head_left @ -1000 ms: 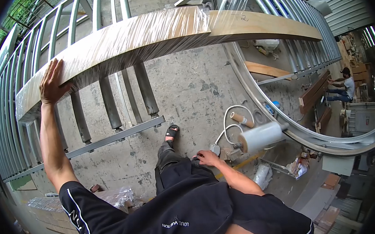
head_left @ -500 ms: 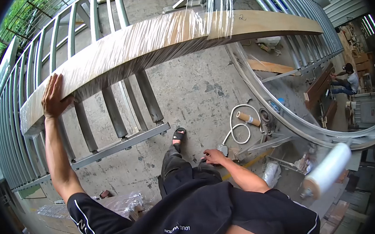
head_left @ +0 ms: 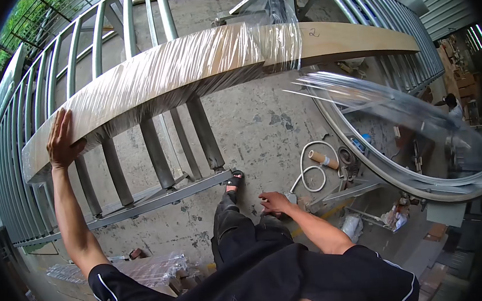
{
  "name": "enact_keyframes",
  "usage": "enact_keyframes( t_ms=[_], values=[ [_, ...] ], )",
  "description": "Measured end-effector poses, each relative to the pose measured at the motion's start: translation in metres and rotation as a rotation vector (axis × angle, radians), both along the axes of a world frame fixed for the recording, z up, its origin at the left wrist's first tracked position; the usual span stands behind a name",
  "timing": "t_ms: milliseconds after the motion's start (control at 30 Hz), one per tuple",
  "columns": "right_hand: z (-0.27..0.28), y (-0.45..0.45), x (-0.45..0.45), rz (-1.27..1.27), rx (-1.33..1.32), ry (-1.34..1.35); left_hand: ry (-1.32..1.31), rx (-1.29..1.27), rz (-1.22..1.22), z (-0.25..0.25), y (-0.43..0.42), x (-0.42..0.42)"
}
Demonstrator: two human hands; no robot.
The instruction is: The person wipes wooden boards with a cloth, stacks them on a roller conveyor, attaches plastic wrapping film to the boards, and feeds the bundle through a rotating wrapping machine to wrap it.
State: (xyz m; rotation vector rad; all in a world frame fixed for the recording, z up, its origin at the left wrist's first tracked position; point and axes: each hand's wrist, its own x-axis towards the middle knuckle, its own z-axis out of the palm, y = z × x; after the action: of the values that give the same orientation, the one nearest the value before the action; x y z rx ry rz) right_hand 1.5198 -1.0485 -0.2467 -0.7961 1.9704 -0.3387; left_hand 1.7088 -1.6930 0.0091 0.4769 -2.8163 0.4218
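Note:
A long curved wooden board [head_left: 356, 35], marked "2", lies across steel rollers. Clear stretch film [head_left: 160, 63] covers its left and middle length; the right end is bare. My left hand [head_left: 62, 145] rests flat on the wrapped left end, fingers stretched out. Beside my right thigh, my right hand [head_left: 274, 203] is loosely curled; what is under its fingers, if anything, I cannot make out. A small grey box [head_left: 292, 198] with a pale cable is close by that wrist. A large ring [head_left: 359, 147] encircles the board's path, and a blurred sheet of film [head_left: 390, 102] trails across its right side.
Roller conveyors [head_left: 96, 43] extend left and right. A brown cardboard roll [head_left: 322, 159] and a looped white cable [head_left: 305, 171] lie on the floor. Plastic-wrapped boards [head_left: 148, 268] are behind me at lower left. Another person [head_left: 452, 105] is partly visible at far right.
The film roll has swung away from the lower right, and film now streams across the ring's right side. The board appears slightly lower in view. My left hand stays on it.

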Motion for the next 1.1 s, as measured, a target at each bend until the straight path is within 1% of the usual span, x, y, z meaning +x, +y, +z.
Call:
enact_keyframes(
  t_ms=[67,133,167,233,267,333,367,400,433,467,533,600,633,667,700,767,833,867,933,967,1000,1033,1100],
  values=[
    [0.031,-0.033,-0.011,-0.033,-0.11,-0.004,0.022,0.012,-0.008,-0.001,-0.006,0.005],
    [0.075,-0.086,-0.023,-0.026,-0.438,0.206,-0.015,-0.045,-0.018,0.004,-0.007,0.011],
    [0.097,-0.114,-0.038,0.245,-0.722,0.492,-0.02,-0.044,-0.017,0.003,-0.008,0.014],
    [0.205,-0.187,-0.072,0.366,-0.967,0.743,0.003,0.002,-0.008,0.001,-0.011,0.017],
    [0.219,-0.201,-0.078,0.353,-0.97,0.748,0.005,-0.001,-0.018,0.002,-0.013,0.018],
    [0.238,-0.219,-0.083,0.688,-0.926,0.753,0.004,-0.068,-0.058,0.0,-0.019,0.021],
    [0.254,-0.228,-0.091,0.674,-0.933,0.767,0.009,-0.083,-0.081,0.001,-0.022,0.023],
    [0.269,-0.232,-0.094,0.682,-0.6,0.464,0.003,-0.087,-0.094,0.003,-0.022,0.023],
    [0.274,-0.234,-0.097,0.674,-0.269,0.156,0.002,-0.07,-0.073,0.002,-0.021,0.023],
    [0.26,-0.238,-0.098,0.704,-0.53,0.416,0.002,-0.057,-0.052,0.004,-0.02,0.023],
    [0.276,-0.266,-0.11,0.505,-0.995,0.847,-0.044,-0.089,-0.071,0.005,-0.019,0.024],
    [0.269,-0.299,-0.121,0.349,-0.84,1.035,-0.067,-0.098,-0.114,0.003,-0.027,0.028],
    [0.254,-0.313,-0.124,0.33,-0.724,1.098,-0.077,-0.097,-0.109,0.004,-0.026,0.028],
    [0.237,-0.323,-0.125,0.315,-0.607,1.152,-0.067,0.005,-0.021,0.002,-0.026,0.03],
    [0.238,-0.324,-0.119,0.236,-0.673,1.132,-0.085,0.021,-0.002,0.005,-0.023,0.03],
    [0.244,-0.324,-0.116,0.25,-0.64,1.014,-0.133,0.094,0.033,0.012,-0.014,0.024],
    [0.243,-0.319,-0.116,0.251,-0.654,1.033,-0.211,-0.016,0.147,0.023,0.002,0.015],
    [0.243,-0.318,-0.118,0.237,-0.679,1.033,-0.036,0.078,0.055,0.031,0.027,-0.006],
    [0.24,-0.32,-0.118,0.222,-0.692,1.044,0.113,0.189,-0.026,0.032,0.065,-0.048],
    [0.24,-0.319,-0.118,0.225,-0.697,1.046,0.079,0.27,0.034,0.027,0.076,-0.067],
    [0.24,-0.318,-0.116,0.231,-0.672,1.065,0.043,0.291,0.103,0.019,0.085,-0.083],
    [0.243,-0.317,-0.116,0.237,-0.649,1.091,0.06,0.288,0.213,0.005,0.087,-0.096],
    [0.245,-0.314,-0.121,0.272,-0.612,1.098,0.038,0.27,0.287,0.0,0.091,-0.106]
  ],
)
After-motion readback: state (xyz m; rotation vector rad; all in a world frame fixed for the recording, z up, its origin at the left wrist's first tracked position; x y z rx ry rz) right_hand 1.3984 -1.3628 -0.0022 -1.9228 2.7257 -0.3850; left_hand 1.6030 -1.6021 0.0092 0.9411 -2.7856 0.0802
